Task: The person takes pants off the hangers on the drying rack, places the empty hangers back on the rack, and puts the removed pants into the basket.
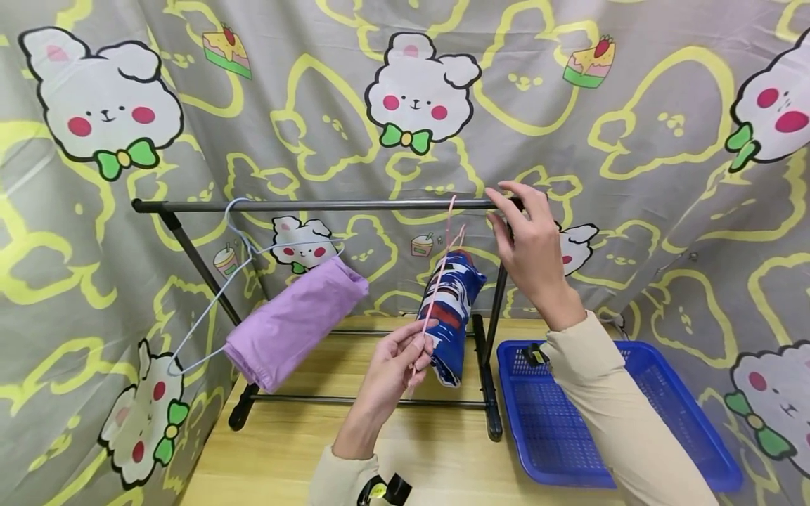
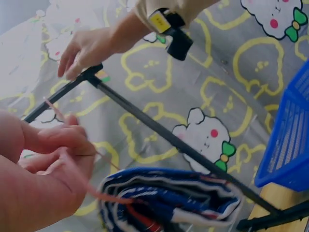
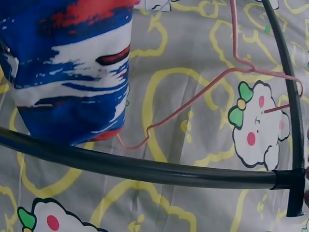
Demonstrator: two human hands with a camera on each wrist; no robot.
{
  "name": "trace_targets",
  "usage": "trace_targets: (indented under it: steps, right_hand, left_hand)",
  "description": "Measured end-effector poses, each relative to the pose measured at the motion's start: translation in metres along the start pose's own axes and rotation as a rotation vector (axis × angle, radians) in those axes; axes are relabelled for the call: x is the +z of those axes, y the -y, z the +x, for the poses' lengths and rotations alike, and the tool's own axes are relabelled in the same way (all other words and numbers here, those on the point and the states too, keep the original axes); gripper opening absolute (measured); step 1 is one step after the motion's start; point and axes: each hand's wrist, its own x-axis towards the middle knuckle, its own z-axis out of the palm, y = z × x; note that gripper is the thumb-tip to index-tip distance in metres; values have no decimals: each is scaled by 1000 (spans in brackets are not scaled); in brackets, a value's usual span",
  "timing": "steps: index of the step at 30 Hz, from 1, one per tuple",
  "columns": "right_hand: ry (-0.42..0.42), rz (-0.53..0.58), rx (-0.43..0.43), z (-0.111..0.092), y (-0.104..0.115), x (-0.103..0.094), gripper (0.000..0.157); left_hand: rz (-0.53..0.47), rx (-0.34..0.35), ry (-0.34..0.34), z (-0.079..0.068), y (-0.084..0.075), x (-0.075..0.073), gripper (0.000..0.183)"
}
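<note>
A pink clothes hanger (image 1: 434,301) hooks over the black rail near its right end, with a folded blue, white and red patterned garment (image 1: 454,302) draped on it. My left hand (image 1: 395,362) pinches the hanger's near corner between thumb and fingers, just left of the garment. My right hand (image 1: 528,242) is at the right end of the rail (image 1: 354,205), fingers loosely bent and holding nothing; whether they touch the rail is unclear. In the right wrist view, the hanger (image 3: 193,101) stretches across from the patterned garment (image 3: 82,72).
Farther left on the rail hangs a light blue hanger (image 1: 211,307) with a folded purple garment (image 1: 297,323), tilted. The black rack's feet stand on a wooden tabletop (image 1: 443,464). To the right sits a blue plastic basket (image 1: 550,436). Patterned curtain surrounds the table.
</note>
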Motion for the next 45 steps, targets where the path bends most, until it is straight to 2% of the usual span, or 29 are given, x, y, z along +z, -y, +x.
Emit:
trace_targets:
  steps: [5, 9, 13, 17, 22, 30, 37, 45]
  right_hand:
    - [47, 7, -1, 3, -6, 1, 27]
    - [46, 15, -7, 6, -11, 1, 23]
    - [65, 44, 22, 13, -13, -2, 21]
    - [113, 48, 62, 20, -11, -6, 19]
    - [143, 37, 88, 22, -8, -7, 17]
    - [121, 18, 87, 19, -10, -3, 16]
    - [142, 13, 102, 21, -8, -1, 17]
    - [132, 4, 103, 19, -6, -2, 17]
  left_hand:
    - [-70, 37, -110, 1, 1, 5, 31]
    - [-25, 50, -171, 3, 0, 8, 30]
    - [11, 86, -222, 3, 0, 10, 30]
    - [55, 129, -249, 5, 1, 8, 33]
    - [91, 145, -290, 6, 0, 5, 33]
    - [105, 184, -311, 5, -5, 0, 33]
    - [105, 221, -331, 0, -11, -7, 33]
    - [118, 256, -315, -3, -20, -6, 34]
